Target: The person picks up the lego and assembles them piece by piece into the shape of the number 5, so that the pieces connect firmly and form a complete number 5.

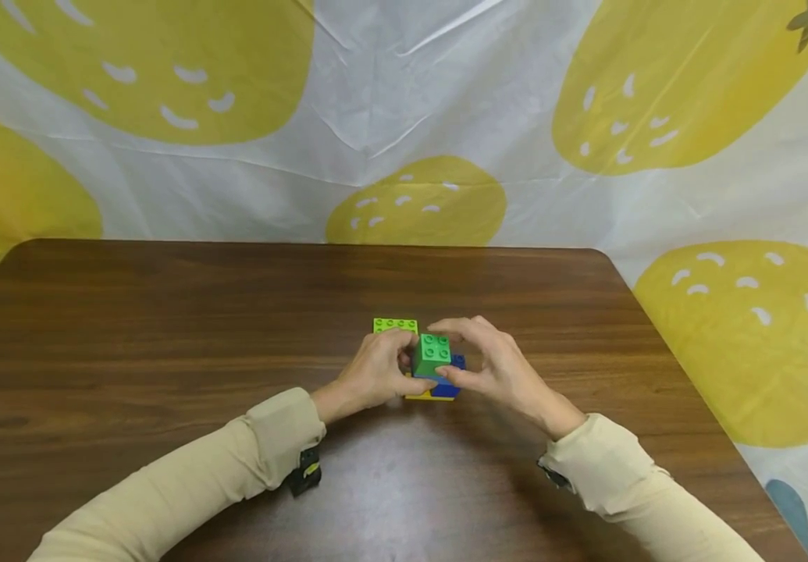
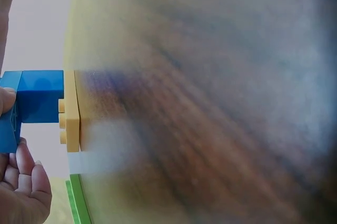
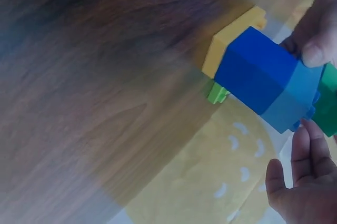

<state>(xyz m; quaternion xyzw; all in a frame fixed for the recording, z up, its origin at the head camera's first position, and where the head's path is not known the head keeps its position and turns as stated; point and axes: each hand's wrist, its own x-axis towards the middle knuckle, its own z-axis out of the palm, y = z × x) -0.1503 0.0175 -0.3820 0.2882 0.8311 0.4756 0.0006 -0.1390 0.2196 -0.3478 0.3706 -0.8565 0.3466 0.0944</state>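
A toy brick stack stands near the middle of the table. Its base is a flat yellow brick (image 3: 221, 50), with a dark blue brick (image 3: 253, 68) and a lighter blue brick (image 3: 292, 95) above. At the top is a green brick (image 1: 433, 355), with a few blue studs showing beside it in the right wrist view. My left hand (image 1: 371, 368) holds the lighter blue brick, its thumb (image 2: 6, 100) pressed on the side. From the right, my right hand (image 1: 505, 363) pinches the green brick between thumb and fingers. Its far fingertips are partly hidden.
A lime green studded plate (image 1: 395, 323) lies just behind the stack. The dark wooden table (image 1: 165, 328) ends at a white curtain (image 1: 235, 195) printed with yellow fruit shapes. Small dark devices sit under both wrists.
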